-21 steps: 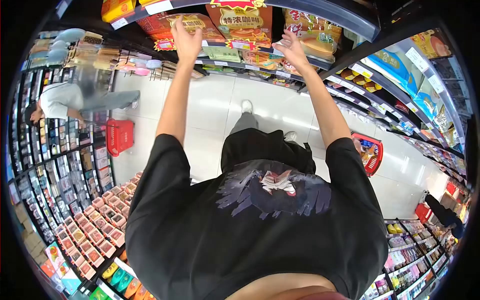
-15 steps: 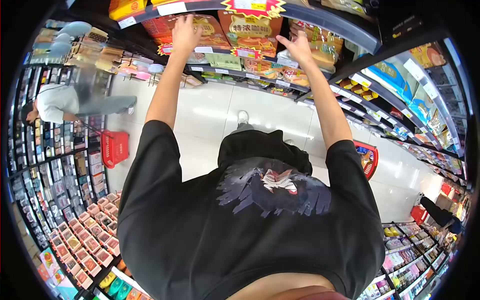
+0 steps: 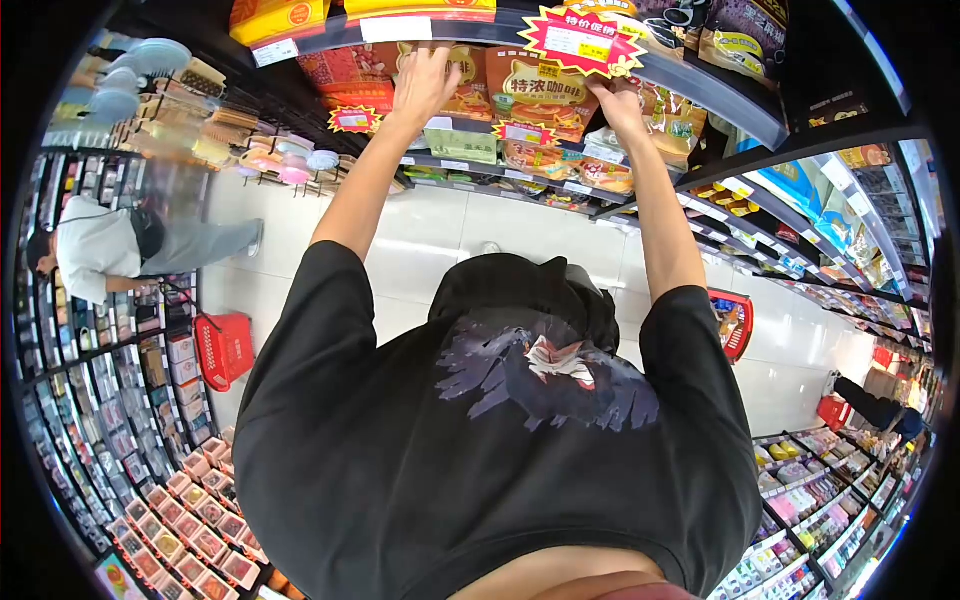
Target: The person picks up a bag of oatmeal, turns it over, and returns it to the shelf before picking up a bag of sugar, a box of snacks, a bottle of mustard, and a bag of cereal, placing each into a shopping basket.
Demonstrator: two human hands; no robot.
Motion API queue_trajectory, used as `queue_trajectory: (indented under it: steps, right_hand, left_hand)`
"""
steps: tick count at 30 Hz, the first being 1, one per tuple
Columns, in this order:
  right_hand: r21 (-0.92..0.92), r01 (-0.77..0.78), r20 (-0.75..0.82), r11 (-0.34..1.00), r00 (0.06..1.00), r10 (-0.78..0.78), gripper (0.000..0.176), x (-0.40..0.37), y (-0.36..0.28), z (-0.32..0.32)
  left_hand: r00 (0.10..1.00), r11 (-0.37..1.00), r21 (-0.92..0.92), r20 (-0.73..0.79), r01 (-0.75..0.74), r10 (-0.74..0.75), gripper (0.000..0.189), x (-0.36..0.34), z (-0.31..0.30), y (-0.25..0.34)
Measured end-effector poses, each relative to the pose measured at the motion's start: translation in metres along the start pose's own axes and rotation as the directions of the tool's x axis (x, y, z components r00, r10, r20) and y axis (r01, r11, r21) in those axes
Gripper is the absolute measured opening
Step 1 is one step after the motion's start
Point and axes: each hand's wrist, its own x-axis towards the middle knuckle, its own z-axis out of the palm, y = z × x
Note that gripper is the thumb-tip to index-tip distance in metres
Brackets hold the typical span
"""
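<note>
On the shelf ahead stands a brown bag of coffee (image 3: 541, 92) with large Chinese lettering. My left hand (image 3: 428, 84) lies against a similar brown coffee bag (image 3: 474, 88) just left of it, fingers stretched upward and apart. At the right edge of the lettered bag is my right hand (image 3: 622, 108). Its thumb is near or touching that edge, and its fingers are spread toward the clear-and-brown food packets (image 3: 676, 125) beside it. Both hands hold nothing that I can see. Red packages (image 3: 345, 75) stand left of my left hand.
A shelf edge with a starburst price sign (image 3: 583, 42) overhangs the bags. Lower shelves carry more packets (image 3: 545, 158). A red basket (image 3: 732, 325) is on the floor to the right. At left, a person (image 3: 95, 245) has a red basket (image 3: 224, 350).
The shelf appears lower and shifted right in view. My right hand has come up to the coffee bag's edge. The person at left has shifted slightly.
</note>
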Motion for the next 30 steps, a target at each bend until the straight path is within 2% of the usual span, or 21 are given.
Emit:
queue_trajectory:
  steps: [2, 4, 6, 8, 10, 12, 13, 14, 15, 16, 17, 18, 19, 20, 21, 23, 25, 26, 28, 29, 30]
  right_hand:
    - [-0.039, 0.032, -0.026, 0.999, 0.999, -0.033, 0.024, -0.003, 0.001, 0.003]
    - [0.025, 0.084, -0.029, 0.996, 0.996, -0.084, 0.024, 0.000, 0.014, 0.003]
    - [0.082, 0.114, -0.064, 0.990, 0.992, -0.109, 0.025, -0.006, 0.016, 0.002]
    - [0.136, 0.059, -0.089, 0.989, 0.995, -0.047, 0.029, -0.011, 0.016, 0.001]
    - [0.039, 0.067, -0.118, 0.997, 0.991, -0.062, 0.035, -0.017, 0.023, -0.004]
    - [-0.014, 0.040, -0.201, 0.999, 0.979, -0.042, 0.043, -0.035, 0.034, -0.009]
    - [-0.068, 0.018, -0.229, 0.998, 0.973, -0.033, 0.044, -0.045, 0.049, -0.015]
    - [-0.121, -0.006, -0.262, 0.993, 0.965, -0.026, 0.044, -0.059, 0.064, -0.021]
    - [-0.084, -0.042, -0.249, 0.996, 0.968, 0.020, 0.044, -0.076, 0.084, -0.029]
    - [-0.020, -0.199, -0.234, 0.980, 0.954, 0.189, 0.043, -0.098, 0.085, -0.033]
    - [-0.011, -0.246, -0.200, 0.969, 0.950, 0.239, 0.042, -0.126, 0.084, -0.039]
    - [-0.102, -0.382, -0.201, 0.918, 0.912, 0.357, 0.041, -0.145, 0.118, -0.052]
    - [-0.280, -0.406, -0.279, 0.870, 0.901, 0.331, 0.042, -0.172, 0.155, -0.066]
    - [-0.214, -0.507, -0.270, 0.835, 0.852, 0.448, 0.037, -0.198, 0.153, -0.077]
    - [-0.148, -0.596, -0.249, 0.789, 0.795, 0.553, 0.033, -0.228, 0.149, -0.087]
    - [-0.156, -0.708, -0.218, 0.689, 0.705, 0.675, 0.030, -0.293, 0.213, -0.127]
    - [-0.316, -0.717, -0.366, 0.622, 0.696, 0.617, 0.029, -0.371, 0.249, -0.156]
    - [-0.355, -0.764, -0.468, 0.539, 0.644, 0.605, 0.027, -0.420, 0.298, -0.170]
    - [-0.094, -0.942, -0.383, 0.322, 0.333, 0.862, 0.026, -0.478, 0.260, -0.185]
    - [0.023, -0.961, -0.371, 0.276, 0.248, 0.895, 0.027, -0.516, 0.274, -0.195]
    - [0.160, -0.939, -0.362, 0.306, 0.233, 0.903, 0.027, -0.543, 0.259, -0.199]
  left_hand:
    - [0.999, 0.998, -0.056, -0.016, -0.036, 0.035, 0.033, -0.001, 0.003, -0.001]
    - [0.994, 0.985, -0.152, -0.088, -0.079, 0.067, 0.034, -0.004, 0.009, 0.000]
    - [0.996, 0.984, -0.165, -0.081, -0.061, 0.048, 0.033, -0.008, 0.009, 0.003]
    - [0.998, 0.967, -0.255, -0.056, 0.018, -0.033, 0.033, -0.008, 0.004, 0.007]
    - [0.998, 0.967, -0.254, -0.058, 0.000, -0.015, 0.037, -0.010, 0.001, 0.011]
    - [0.993, 0.962, -0.271, -0.118, -0.013, -0.020, 0.040, -0.019, 0.003, 0.015]
    - [0.978, 0.971, -0.227, -0.207, -0.070, 0.022, 0.043, -0.022, 0.004, 0.018]
    - [0.980, 0.966, -0.245, -0.197, -0.087, 0.039, 0.043, -0.028, 0.007, 0.022]
    - [0.987, 0.956, -0.293, -0.161, -0.024, -0.025, 0.041, -0.038, 0.013, 0.027]
    - [0.989, 0.940, -0.338, -0.121, 0.045, -0.090, 0.040, -0.050, 0.021, 0.033]
    - [0.993, 0.915, -0.390, -0.017, 0.101, -0.117, 0.034, -0.065, 0.032, 0.037]
    - [0.986, 0.886, -0.433, 0.087, 0.164, -0.140, 0.029, -0.083, 0.045, 0.044]
    - [0.952, 0.830, -0.480, 0.243, 0.285, -0.186, 0.022, -0.104, 0.058, 0.052]
    - [0.893, 0.766, -0.498, 0.396, 0.406, -0.216, 0.016, -0.125, 0.069, 0.061]
    - [0.860, 0.741, -0.493, 0.457, 0.456, -0.226, 0.012, -0.143, 0.075, 0.073]
    - [0.790, 0.705, -0.470, 0.576, 0.532, -0.212, 0.010, -0.177, 0.087, 0.094]
    - [0.701, 0.675, -0.429, 0.689, 0.601, -0.186, 0.010, -0.205, 0.091, 0.120]
    - [0.654, 0.660, -0.403, 0.734, 0.635, -0.182, 0.011, -0.214, 0.091, 0.135]
    - [0.635, 0.703, -0.370, 0.758, 0.608, -0.151, 0.011, -0.238, 0.096, 0.162]
    - [0.610, 0.735, -0.332, 0.780, 0.591, -0.138, 0.012, -0.248, 0.103, 0.177]
    - [0.608, 0.738, -0.344, 0.786, 0.580, -0.112, 0.012, -0.259, 0.114, 0.191]
